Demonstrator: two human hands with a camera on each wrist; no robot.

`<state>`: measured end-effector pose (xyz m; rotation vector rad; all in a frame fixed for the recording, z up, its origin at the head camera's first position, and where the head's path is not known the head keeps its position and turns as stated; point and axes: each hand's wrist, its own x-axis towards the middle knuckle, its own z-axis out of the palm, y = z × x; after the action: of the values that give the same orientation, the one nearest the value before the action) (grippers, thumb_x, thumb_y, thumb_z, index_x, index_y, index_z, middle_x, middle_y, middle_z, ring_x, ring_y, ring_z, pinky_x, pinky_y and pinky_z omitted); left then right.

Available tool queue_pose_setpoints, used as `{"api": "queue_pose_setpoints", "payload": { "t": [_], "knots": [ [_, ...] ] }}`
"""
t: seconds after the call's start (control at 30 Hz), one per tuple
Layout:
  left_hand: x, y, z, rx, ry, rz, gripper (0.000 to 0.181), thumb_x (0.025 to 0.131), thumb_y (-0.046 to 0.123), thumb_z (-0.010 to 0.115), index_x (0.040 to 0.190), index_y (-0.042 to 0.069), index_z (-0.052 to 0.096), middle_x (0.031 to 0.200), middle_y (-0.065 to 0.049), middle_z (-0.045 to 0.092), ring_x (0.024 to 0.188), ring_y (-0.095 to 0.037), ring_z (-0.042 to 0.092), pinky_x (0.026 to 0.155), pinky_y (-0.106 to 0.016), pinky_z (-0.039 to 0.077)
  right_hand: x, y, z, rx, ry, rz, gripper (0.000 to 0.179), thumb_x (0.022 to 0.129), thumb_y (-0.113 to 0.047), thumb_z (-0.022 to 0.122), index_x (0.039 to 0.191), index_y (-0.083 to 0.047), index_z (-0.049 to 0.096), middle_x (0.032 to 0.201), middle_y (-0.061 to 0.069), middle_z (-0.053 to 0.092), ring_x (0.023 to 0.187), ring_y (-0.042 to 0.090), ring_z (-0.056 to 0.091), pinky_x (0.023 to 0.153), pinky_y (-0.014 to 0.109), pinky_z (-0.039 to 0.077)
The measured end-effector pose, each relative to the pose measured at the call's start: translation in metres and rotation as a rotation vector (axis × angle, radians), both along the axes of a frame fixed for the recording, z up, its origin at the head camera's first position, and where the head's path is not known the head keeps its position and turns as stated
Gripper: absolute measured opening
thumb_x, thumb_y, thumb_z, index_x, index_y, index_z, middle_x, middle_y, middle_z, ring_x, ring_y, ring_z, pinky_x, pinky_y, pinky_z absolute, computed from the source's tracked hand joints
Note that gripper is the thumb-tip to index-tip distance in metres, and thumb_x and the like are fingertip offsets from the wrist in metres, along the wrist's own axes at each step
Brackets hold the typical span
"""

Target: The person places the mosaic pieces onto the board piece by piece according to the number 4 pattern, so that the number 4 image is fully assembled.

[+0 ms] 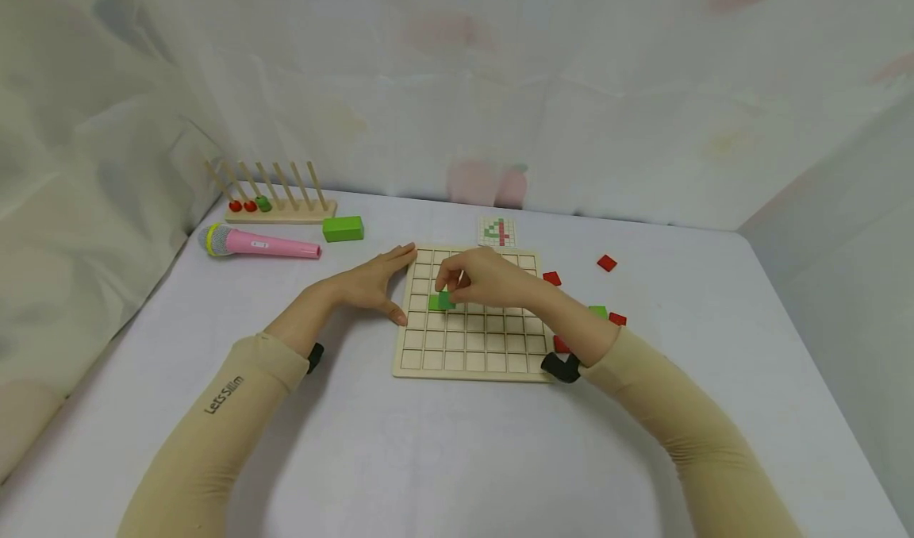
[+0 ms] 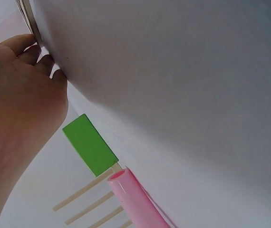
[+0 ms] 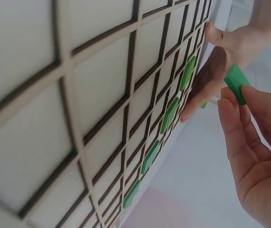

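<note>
A wooden grid board (image 1: 474, 367) lies on the white table. My right hand (image 1: 489, 278) is over its upper left part and pinches a green square tile (image 3: 238, 84) between thumb and fingertips. In the right wrist view that tile is tilted and apart from the board. Several green tiles sit in the grid's cells, one of them a lighter green tile (image 1: 433, 303) beside the held one. My left hand (image 1: 367, 282) rests at the board's left edge with fingers and thumb spread. Part of the grid is hidden under the right hand in the head view.
A small pattern card (image 1: 496, 232) lies behind the board. Loose red tiles (image 1: 607, 263) and a green tile (image 1: 598, 311) are to the right. At the back left are a green block (image 1: 343, 228), a pink toy microphone (image 1: 274, 244) and a wooden peg rack (image 1: 282, 215) with beads.
</note>
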<state>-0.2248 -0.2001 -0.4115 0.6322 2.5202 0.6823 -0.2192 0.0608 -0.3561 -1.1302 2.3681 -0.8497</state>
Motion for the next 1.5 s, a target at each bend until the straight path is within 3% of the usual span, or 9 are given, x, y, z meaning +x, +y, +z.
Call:
{"api": "queue_pose_setpoints", "payload": {
  "t": [0.17,0.6,1.13,1.5],
  "knots": [
    [0.000,0.000,0.001,-0.002,0.004,-0.005,0.128,0.068,0.046,0.088,0.160,0.006,0.008,0.170,-0.006,-0.002,0.158,-0.032,-0.005,0.127,-0.057,0.005,-0.003,-0.010,-0.006,0.000,-0.017,0.000,0.014,0.086,-0.005,0.070,0.098,-0.013,0.072,0.084,0.001,0.068,0.076,0.011,0.067,0.073,0.022,0.054],
    [0.000,-0.001,0.001,0.027,0.003,-0.011,0.127,0.068,0.045,0.088,0.159,0.005,0.009,0.170,-0.008,-0.002,0.157,-0.034,-0.005,0.125,-0.060,0.005,0.001,-0.023,-0.016,0.107,0.047,0.013,0.013,0.086,-0.006,0.070,0.098,-0.012,0.073,0.083,0.002,0.069,0.075,0.009,0.059,0.069,0.018,0.046],
    [0.002,0.000,0.003,0.030,0.000,-0.007,0.127,0.067,0.044,0.088,0.159,0.004,0.010,0.170,-0.010,0.000,0.157,-0.036,-0.004,0.125,-0.060,0.005,0.004,-0.027,-0.023,0.116,0.019,0.014,0.008,0.084,-0.007,0.075,0.091,-0.010,0.074,0.083,0.001,0.073,0.071,0.007,0.062,0.065,0.016,0.050],
    [0.001,0.001,0.004,0.023,0.002,-0.005,0.127,0.068,0.044,0.088,0.159,0.004,0.009,0.170,-0.010,0.000,0.157,-0.036,-0.003,0.125,-0.061,0.006,0.004,-0.027,-0.025,0.140,0.047,0.016,0.007,0.085,-0.007,0.074,0.091,-0.011,0.075,0.081,0.000,0.073,0.071,0.007,0.061,0.065,0.016,0.048]
  ]
}}
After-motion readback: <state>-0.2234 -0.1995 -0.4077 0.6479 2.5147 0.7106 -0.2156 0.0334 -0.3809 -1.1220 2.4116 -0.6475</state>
